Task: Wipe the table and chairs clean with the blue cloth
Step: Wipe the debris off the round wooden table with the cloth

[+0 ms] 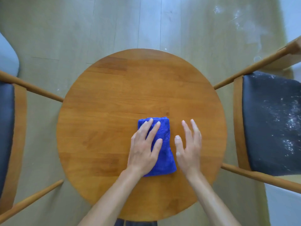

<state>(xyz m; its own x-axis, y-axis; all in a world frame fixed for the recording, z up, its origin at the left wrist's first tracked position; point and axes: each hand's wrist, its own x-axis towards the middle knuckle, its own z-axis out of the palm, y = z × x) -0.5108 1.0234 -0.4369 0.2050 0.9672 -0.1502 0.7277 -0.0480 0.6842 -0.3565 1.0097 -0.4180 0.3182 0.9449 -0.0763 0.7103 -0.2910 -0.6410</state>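
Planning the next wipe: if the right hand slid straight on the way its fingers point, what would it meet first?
Probably nothing on the table. The right hand points away from the person, beside the blue cloth; only bare wood lies ahead up to the far rim, then floor.

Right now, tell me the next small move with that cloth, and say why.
Probably carry the blue cloth under the left hand to the right chair: its dark seat is speckled white, while the table looks clean. The right hand is free.
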